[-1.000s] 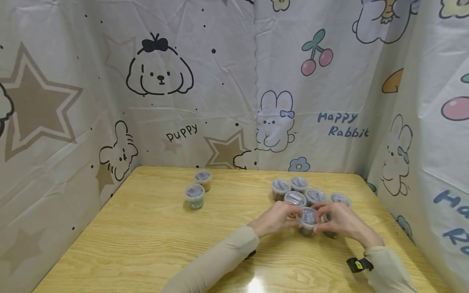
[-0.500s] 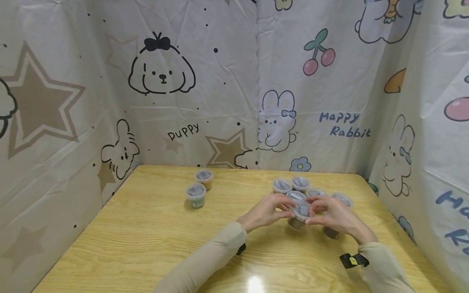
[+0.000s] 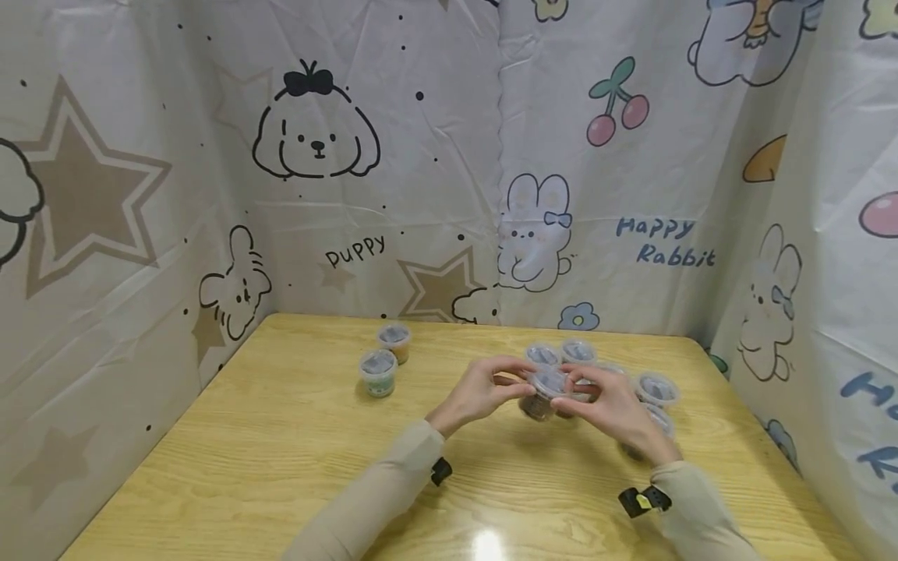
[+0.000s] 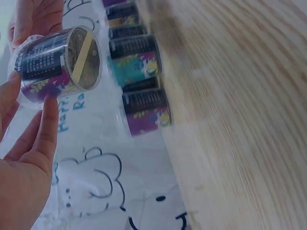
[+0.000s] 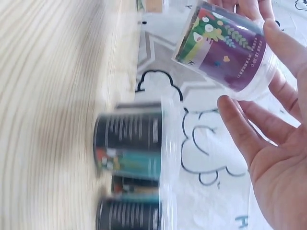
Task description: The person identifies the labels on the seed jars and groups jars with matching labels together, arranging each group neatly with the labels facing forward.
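Note:
A small clear plastic tub with a lid (image 3: 549, 381) is held between both hands above the table. Its purple and black printed label (image 4: 43, 64) shows in the left wrist view, and the tub leans. My left hand (image 3: 484, 389) pinches it from the left with thumb and fingers. From the right, my right hand (image 3: 610, 409) has its thumb and fingers about the lid end; the right wrist view shows its thumb at the tub (image 5: 230, 50) and one fingertip close to the rim. Just behind stand similar lidded tubs (image 3: 578, 351), partly hidden by the hands.
Two more tubs, one green-labelled (image 3: 379, 374) and one orange-looking (image 3: 394, 338), stand at the back left of the wooden table (image 3: 295, 460). Other tubs (image 3: 657, 388) stand to the right, beside the right hand. A printed curtain (image 3: 435, 195) encloses the table's back and sides.
Both hands have moved left and slightly away from me, carrying the tub from the front of the right-hand group. Tubs at the right that the right hand covered show more now.

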The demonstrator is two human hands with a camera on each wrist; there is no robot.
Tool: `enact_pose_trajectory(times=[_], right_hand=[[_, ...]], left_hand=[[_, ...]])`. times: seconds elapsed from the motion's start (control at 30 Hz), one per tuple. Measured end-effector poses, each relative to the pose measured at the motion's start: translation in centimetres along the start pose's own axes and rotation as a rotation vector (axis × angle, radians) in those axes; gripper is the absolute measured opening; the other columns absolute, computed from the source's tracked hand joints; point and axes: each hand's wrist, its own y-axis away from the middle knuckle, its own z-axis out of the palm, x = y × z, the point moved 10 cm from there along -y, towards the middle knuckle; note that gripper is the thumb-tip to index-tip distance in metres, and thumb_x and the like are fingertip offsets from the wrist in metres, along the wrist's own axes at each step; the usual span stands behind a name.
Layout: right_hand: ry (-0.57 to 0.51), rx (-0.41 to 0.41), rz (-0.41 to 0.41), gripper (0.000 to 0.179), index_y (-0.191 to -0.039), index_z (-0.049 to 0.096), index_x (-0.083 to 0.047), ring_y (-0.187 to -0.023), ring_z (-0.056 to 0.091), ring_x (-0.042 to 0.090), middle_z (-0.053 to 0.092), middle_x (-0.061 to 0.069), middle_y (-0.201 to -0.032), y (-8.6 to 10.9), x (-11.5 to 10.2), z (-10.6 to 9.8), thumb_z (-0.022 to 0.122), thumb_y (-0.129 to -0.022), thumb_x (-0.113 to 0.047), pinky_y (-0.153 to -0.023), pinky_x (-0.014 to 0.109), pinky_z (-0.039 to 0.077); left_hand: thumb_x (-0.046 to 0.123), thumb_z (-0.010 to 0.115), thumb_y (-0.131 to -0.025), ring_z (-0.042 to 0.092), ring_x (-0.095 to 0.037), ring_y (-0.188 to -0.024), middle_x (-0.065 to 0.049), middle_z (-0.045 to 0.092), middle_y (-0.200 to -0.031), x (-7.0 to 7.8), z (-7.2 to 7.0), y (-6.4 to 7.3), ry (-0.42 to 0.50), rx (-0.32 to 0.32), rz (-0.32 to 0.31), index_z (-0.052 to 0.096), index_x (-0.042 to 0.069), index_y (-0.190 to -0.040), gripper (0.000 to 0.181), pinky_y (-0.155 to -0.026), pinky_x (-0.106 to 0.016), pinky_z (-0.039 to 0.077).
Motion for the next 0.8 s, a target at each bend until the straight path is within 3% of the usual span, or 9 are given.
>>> enact_pose_trajectory(times=[0.27, 0.43, 0.63, 0.8], right_hand=[[-0.037, 0.008, 0.070, 0.030, -0.079, 0.056, -0.018, -0.101, 0.070, 0.034, 0.062, 0.017, -0.131, -1.3, -0.2, 2.7, 0.080, -0.081, -0.036, -0.082, 0.035, 0.060], [-0.018, 0.008, 0.091, 0.033, -0.078, 0.054, -0.019, -0.095, 0.072, 0.031, 0.059, 0.018, -0.135, -2.1, -0.9, 3.5, 0.079, -0.081, -0.041, -0.075, 0.030, 0.061], [-0.048, 0.087, 0.115, 0.035, -0.075, 0.054, -0.018, -0.112, 0.065, 0.032, 0.064, 0.013, -0.129, -3.2, -1.2, 3.3, 0.078, -0.082, -0.042, -0.082, 0.034, 0.060], [-0.092, 0.133, 0.152, 0.035, -0.077, 0.056, -0.014, -0.119, 0.061, 0.029, 0.066, 0.009, -0.124, -3.6, -0.8, 3.6, 0.078, -0.083, -0.041, -0.089, 0.041, 0.058]], left_hand=[[0.018, 0.072, -0.089, 0.065, -0.021, -0.109, -0.002, 0.068, -0.122, -1.4, -2.5, 1.2, 0.031, 0.030, -0.050, 0.069, 0.013, -0.121, 0.032, -0.084, -0.022, 0.057], [0.015, 0.071, -0.090, 0.065, -0.024, -0.108, -0.005, 0.068, -0.121, -1.1, -3.8, 1.5, 0.053, 0.054, -0.075, 0.068, 0.015, -0.122, 0.032, -0.083, -0.024, 0.058], [0.023, 0.071, -0.091, 0.066, -0.028, -0.106, -0.006, 0.069, -0.119, -1.5, -5.1, 1.2, 0.037, 0.112, -0.081, 0.068, 0.016, -0.122, 0.032, -0.083, -0.027, 0.058], [0.022, 0.071, -0.091, 0.067, -0.021, -0.106, -0.006, 0.070, -0.119, -1.8, -5.9, 1.5, 0.008, 0.149, -0.075, 0.066, 0.015, -0.124, 0.033, -0.086, -0.028, 0.057]])
